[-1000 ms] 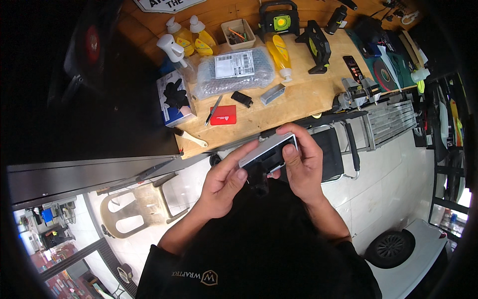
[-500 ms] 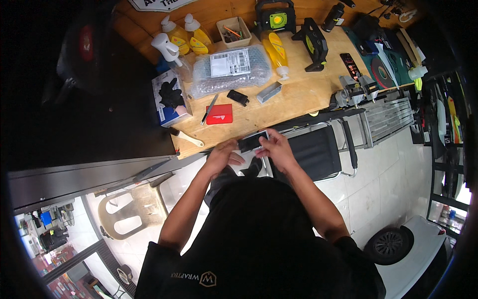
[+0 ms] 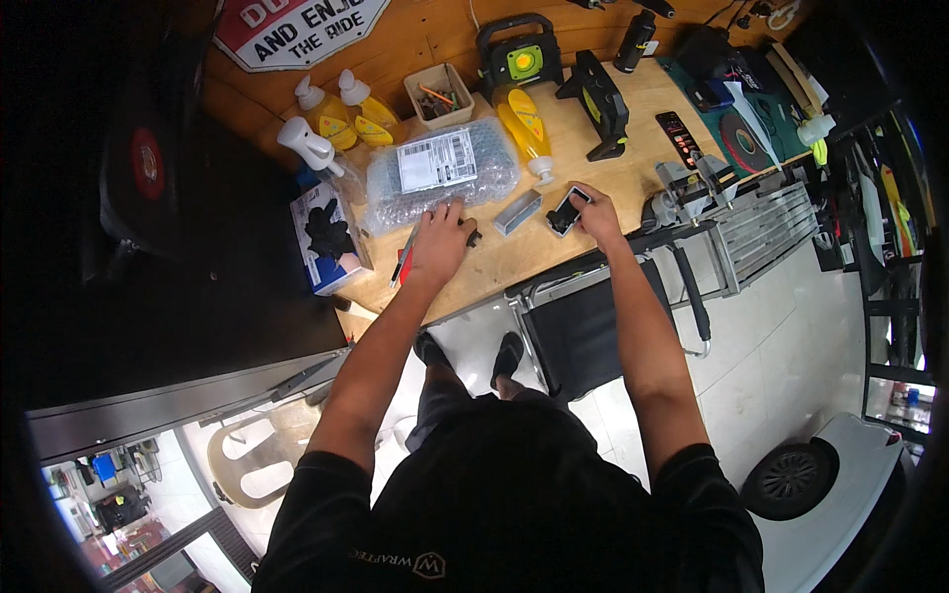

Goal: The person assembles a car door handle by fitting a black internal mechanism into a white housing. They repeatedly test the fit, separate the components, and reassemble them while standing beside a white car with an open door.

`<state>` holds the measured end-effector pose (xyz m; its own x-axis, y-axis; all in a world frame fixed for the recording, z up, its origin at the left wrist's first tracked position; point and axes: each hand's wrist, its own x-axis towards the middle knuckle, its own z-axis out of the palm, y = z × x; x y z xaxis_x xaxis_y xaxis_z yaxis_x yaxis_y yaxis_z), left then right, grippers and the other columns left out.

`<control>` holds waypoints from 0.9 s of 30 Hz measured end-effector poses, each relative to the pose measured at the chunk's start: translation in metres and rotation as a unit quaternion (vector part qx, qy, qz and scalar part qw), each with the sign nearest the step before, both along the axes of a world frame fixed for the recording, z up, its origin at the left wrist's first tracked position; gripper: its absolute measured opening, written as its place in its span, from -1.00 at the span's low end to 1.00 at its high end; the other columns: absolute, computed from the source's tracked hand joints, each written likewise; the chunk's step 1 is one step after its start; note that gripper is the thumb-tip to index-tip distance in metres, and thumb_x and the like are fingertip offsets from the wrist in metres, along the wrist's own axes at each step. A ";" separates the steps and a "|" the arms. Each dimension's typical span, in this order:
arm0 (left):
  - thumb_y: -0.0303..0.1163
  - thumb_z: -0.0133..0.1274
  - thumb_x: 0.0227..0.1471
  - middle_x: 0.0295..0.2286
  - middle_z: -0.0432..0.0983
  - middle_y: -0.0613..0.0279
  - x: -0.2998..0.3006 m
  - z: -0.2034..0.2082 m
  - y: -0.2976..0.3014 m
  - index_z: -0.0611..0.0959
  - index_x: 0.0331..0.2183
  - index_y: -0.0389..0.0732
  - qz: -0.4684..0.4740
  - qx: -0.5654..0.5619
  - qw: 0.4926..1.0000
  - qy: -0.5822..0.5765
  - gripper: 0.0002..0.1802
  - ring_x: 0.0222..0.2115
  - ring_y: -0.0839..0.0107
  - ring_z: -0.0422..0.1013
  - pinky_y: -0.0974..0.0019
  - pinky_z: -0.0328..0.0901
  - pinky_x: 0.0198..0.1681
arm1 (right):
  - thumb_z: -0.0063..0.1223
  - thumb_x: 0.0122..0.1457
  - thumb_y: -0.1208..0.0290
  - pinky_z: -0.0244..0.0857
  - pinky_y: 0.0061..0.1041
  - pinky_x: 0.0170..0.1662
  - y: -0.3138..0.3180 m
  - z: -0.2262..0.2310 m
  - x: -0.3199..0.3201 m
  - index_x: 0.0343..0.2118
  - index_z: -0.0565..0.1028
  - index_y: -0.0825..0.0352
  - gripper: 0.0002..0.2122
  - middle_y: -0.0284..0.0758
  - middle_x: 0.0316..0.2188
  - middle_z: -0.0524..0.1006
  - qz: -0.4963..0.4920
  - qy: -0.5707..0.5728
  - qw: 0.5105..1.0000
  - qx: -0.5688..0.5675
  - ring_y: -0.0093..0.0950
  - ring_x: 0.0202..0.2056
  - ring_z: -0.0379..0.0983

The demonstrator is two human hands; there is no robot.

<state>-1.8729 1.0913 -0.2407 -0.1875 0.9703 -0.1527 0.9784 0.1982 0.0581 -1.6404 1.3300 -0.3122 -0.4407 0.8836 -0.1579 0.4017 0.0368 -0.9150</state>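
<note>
My left hand (image 3: 443,243) lies over the front edge of the workbench top (image 3: 509,272) with its fingers stretched out toward a bubble-wrapped package (image 3: 395,204). Under and beside its thumb shows part of a small black object (image 3: 474,238); the palm hides the rest. A red card (image 3: 405,265) and a pen (image 3: 404,257) are partly covered by the same hand. My right hand (image 3: 596,217) grips a small shallow box (image 3: 568,211) with a pale rim and dark inside, tilted above the bench. Between the hands sits a small silver-grey box (image 3: 518,212).
Yellow pump bottles (image 3: 326,114), a spray bottle (image 3: 308,143) and a glove box (image 3: 331,237) stand at the left. Farther back are a tool bin (image 3: 440,96), a yellow bottle (image 3: 524,128) and work lights (image 3: 519,61). A vise (image 3: 692,188) and black chair (image 3: 593,321) are to the right.
Both hands were together at the bench's front edge around the small box. They have parted: the right carried the box forward and right, and the left reached forward over the black object.
</note>
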 end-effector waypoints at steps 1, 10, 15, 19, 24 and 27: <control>-0.46 0.24 0.01 0.27 0.29 0.03 0.002 0.003 -0.006 0.61 0.10 -0.03 -0.006 0.063 0.998 0.013 -0.45 0.29 0.05 0.19 -0.02 0.12 0.30 | 0.14 0.34 0.40 0.43 -0.42 -0.37 0.001 0.006 0.001 0.08 0.65 0.24 -0.72 -0.26 -0.42 0.64 0.014 -0.022 0.996 0.089 -0.41 -0.48 0.55; -0.40 0.23 0.27 -0.30 0.64 0.20 0.055 0.041 -0.138 0.60 -0.23 -0.31 0.346 0.383 0.640 -0.569 -0.82 -0.28 0.46 0.57 0.33 0.49 -0.10 | 0.12 0.26 0.19 0.49 -0.05 -0.06 -0.133 0.067 -0.049 -0.14 0.63 0.34 -0.69 0.09 -0.26 0.66 -0.014 -0.128 0.984 0.123 0.02 -0.14 0.64; -0.31 0.10 0.36 -0.30 0.64 0.13 0.080 0.050 -0.179 0.61 -0.21 -0.27 0.389 0.289 0.530 -0.696 -0.80 -0.28 0.34 0.61 0.21 0.57 -0.16 | 0.20 0.15 0.09 0.47 -0.04 -0.08 -0.142 0.030 -0.100 -0.24 0.63 0.31 -0.66 0.04 -0.33 0.66 -0.089 -0.174 0.980 0.046 0.05 -0.19 0.63; -0.32 0.12 0.35 -0.10 0.64 0.14 0.079 0.058 -0.173 0.60 0.05 -0.24 0.374 0.293 0.496 -0.726 -0.68 -0.11 0.35 0.59 0.17 0.56 -0.13 | 0.20 0.17 0.15 0.48 -0.03 -0.17 -0.146 0.055 -0.084 -0.23 0.59 0.35 -0.68 -0.01 -0.34 0.67 -0.012 -0.121 0.988 0.099 0.03 -0.26 0.63; -0.06 -0.01 0.38 0.11 0.54 0.07 0.067 0.053 -0.151 0.60 0.05 -0.21 0.250 0.211 0.376 -0.867 -0.55 0.11 0.25 0.44 0.03 0.34 0.17 | 0.24 0.08 0.32 0.45 -0.06 -0.19 -0.238 0.113 -0.018 -0.31 0.53 0.34 -0.78 -0.07 -0.29 0.59 0.219 -0.058 0.947 0.227 0.00 -0.27 0.59; 0.01 -0.01 0.37 0.03 0.58 -0.04 0.078 0.044 -0.142 0.66 -0.15 -0.23 0.206 0.121 0.395 -0.887 -0.54 0.07 0.19 0.48 0.07 0.31 0.19 | 0.23 0.13 0.33 0.47 -0.09 -0.17 -0.279 0.142 0.008 -0.20 0.52 0.33 -0.75 -0.06 -0.15 0.57 0.327 -0.051 0.914 0.234 -0.01 -0.19 0.59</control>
